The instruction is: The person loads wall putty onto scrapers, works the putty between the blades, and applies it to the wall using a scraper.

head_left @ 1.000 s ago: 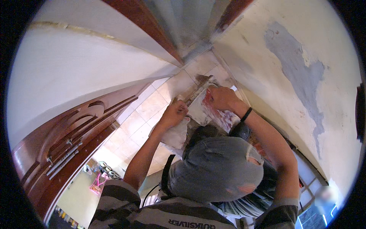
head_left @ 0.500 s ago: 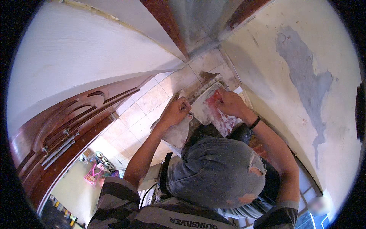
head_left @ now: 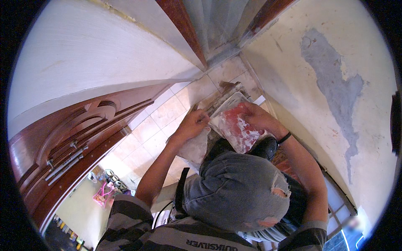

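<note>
My right hand [head_left: 261,118] grips a flat red piece [head_left: 233,125] heavily smeared with white paste. My left hand [head_left: 194,125] has curled fingers at the edge of a pale, paste-stained flat piece [head_left: 189,151]; what exactly they hold is hard to make out. Between and beyond my hands are a whitish, grimy plate and a dirty straight bar [head_left: 229,92], above the tiled floor. My bent knee [head_left: 234,188] in torn grey trousers is below them, with a dark shoe [head_left: 264,147] partly showing.
A white wall [head_left: 96,58] and carved wooden door [head_left: 75,134] stand left. The right wall [head_left: 335,92] has a grey patch. A wood-framed doorway is ahead above tiles [head_left: 150,142]. Several small items, including a pink one [head_left: 101,194], sit lower left. A blurred shape is lower right.
My right hand and the red piece have moved down and rightward, showing more of the red smeared face. My left hand stays curled, with little movement. The view has shifted slightly.
</note>
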{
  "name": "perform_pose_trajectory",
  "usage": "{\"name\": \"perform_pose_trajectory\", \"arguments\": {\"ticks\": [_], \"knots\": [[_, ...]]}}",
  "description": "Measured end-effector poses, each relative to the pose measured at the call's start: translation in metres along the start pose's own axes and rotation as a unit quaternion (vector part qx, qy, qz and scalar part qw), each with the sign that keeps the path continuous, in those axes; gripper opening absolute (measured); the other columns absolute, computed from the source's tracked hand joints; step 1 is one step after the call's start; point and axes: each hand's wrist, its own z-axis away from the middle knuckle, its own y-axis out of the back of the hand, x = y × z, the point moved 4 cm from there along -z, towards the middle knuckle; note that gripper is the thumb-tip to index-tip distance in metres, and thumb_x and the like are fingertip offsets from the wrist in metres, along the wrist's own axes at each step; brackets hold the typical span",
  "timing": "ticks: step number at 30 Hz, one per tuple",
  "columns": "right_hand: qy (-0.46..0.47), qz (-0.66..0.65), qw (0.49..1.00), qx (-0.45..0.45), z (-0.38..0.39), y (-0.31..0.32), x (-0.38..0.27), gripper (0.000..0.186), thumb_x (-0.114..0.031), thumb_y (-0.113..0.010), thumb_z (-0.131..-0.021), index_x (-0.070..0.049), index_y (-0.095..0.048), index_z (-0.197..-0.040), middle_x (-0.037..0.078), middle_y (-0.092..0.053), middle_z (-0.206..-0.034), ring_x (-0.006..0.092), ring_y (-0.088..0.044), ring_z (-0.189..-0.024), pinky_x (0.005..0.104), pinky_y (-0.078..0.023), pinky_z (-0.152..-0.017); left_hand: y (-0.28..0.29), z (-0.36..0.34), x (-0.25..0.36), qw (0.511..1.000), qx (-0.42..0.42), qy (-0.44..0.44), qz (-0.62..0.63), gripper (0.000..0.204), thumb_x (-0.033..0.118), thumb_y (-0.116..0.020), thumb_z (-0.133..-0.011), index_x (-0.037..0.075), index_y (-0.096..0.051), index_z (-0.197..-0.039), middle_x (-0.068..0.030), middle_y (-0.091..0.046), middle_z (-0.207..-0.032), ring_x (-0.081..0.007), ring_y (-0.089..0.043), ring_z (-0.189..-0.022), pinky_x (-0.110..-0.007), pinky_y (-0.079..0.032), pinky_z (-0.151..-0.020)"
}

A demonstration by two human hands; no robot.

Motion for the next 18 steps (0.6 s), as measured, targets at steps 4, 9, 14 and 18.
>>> {"name": "perform_pose_trajectory", "arguments": {"ticks": [4, 9, 14, 18], "knots": [[-0.001, -0.03, 1.0, -0.002, 0.001, 0.019, 0.022, 0.046, -0.016, -0.061, -0.103, -0.004, -0.048, -0.146, 0.004, -0.068, -0.12, 0.009, -0.062, -0.094, 0.0281, -0.056, -0.077, 0.011, 0.012, 0.003, 0.992, -0.004, 0.115, 0.055, 0.033, 0.035, -0.058, -0.104, 0.005, -0.068, -0.113, -0.0076, -0.072, -0.098, -0.0174, -0.066, -0.096, -0.033, -0.051, -0.088], [0.107, -0.114, 0.988, -0.01, -0.004, 0.031, 0.039, 0.034, -0.013, -0.061, -0.1, -0.003, -0.054, -0.131, 0.003, -0.068, -0.101, 0.0104, -0.063, -0.089, 0.03, -0.056, -0.074, 0.037, 0.024, 0.011, 0.976, 0.022, 0.176, 0.123, 0.047, 0.045, -0.049, -0.105, 0.003, -0.069, -0.111, -0.0088, -0.071, -0.106, -0.0209, -0.064, -0.102, -0.035, -0.048, -0.098], [0.061, -0.202, 0.975, -0.062, 0.019, 0.044, 0.022, 0.031, -0.014, -0.063, -0.1, -0.004, -0.056, -0.129, 0.0, -0.066, -0.105, 0.0096, -0.062, -0.094, 0.0292, -0.056, -0.078, 0.056, 0.043, -0.014, 0.915, 0.035, 0.204, 0.347, 0.039, 0.031, -0.054, -0.098, -0.001, -0.064, -0.118, -0.0106, -0.066, -0.113, -0.0209, -0.06, -0.108, -0.036, -0.045, -0.1], [0.023, -0.173, 0.983, -0.051, 0.058, 0.068, -0.019, 0.028, -0.016, -0.064, -0.102, -0.008, -0.058, -0.128, -0.003, -0.065, -0.106, 0.007, -0.061, -0.096, 0.0262, -0.054, -0.08, 0.078, 0.05, -0.003, 0.919, 0.022, 0.19, 0.343, 0.042, 0.023, -0.058, -0.095, -0.005, -0.059, -0.126, -0.0118, -0.064, -0.125, -0.0229, -0.06, -0.116, -0.037, -0.044, -0.105]]}}
